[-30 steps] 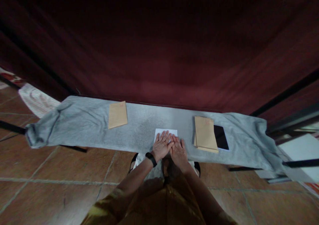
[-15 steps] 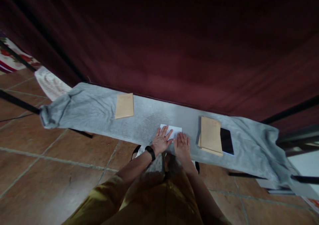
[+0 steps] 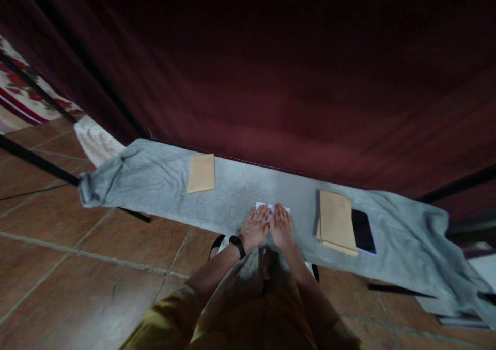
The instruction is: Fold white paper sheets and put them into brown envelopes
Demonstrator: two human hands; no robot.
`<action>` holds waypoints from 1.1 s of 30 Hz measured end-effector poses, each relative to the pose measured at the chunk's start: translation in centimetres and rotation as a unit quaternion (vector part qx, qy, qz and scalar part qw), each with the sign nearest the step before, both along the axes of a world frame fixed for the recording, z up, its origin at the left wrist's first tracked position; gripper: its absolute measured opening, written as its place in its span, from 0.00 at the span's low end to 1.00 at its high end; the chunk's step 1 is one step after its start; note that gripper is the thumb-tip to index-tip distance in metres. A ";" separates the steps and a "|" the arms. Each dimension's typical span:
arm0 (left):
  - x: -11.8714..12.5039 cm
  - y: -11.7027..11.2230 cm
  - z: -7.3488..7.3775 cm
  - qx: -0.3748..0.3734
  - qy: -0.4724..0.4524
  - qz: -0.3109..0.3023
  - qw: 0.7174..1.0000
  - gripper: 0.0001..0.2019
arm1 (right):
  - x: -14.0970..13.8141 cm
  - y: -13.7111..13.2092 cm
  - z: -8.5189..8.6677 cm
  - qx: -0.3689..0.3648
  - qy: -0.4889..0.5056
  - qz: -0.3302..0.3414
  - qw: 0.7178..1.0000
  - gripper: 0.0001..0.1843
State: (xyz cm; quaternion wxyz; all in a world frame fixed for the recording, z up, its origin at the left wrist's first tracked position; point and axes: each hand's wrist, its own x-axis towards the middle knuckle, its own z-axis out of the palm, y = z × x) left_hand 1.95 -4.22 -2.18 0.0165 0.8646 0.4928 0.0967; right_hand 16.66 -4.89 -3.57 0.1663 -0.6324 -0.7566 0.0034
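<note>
My left hand [image 3: 254, 228], with a dark band on its wrist, lies flat on a small white sheet of paper [image 3: 270, 206]. Flat beside it, fingers stretched out, my right hand [image 3: 281, 228] presses on the right part of the same sheet. The two hands are close together, and most of the paper is hidden beneath them; only its far edge and corners show. Under the paper is a grey cloth [image 3: 236, 195] spread over a narrow table. To the right of my hands lies a small stack of brown envelopes [image 3: 336, 221].
Another brown envelope [image 3: 201, 174] lies on the cloth to the left. A dark-screened tablet [image 3: 364, 231] is partly under the right stack. A dark red curtain [image 3: 263, 133] hangs along the table's far edge. Black metal bars [image 3: 39, 158] stand at the sides, above a tiled floor [image 3: 93, 283].
My right hand has slid forward onto the paper. My left hand's fingers have drawn closer together, and less of the sheet shows. The whole view has shifted slightly.
</note>
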 end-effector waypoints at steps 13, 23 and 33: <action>-3.0 1.0 -0.1 0.001 -0.013 0.077 0.997 0.30 | -0.4 -0.1 -0.7 0.015 -0.036 -0.047 0.998 0.36; -15.4 4.0 3.7 0.017 0.023 0.303 0.952 0.28 | -0.5 -0.1 -1.0 -0.004 -0.026 -0.054 0.998 0.37; -23.6 6.0 7.1 -0.018 0.094 0.282 0.955 0.19 | -0.8 -0.3 -0.7 0.002 -0.023 -0.051 0.998 0.36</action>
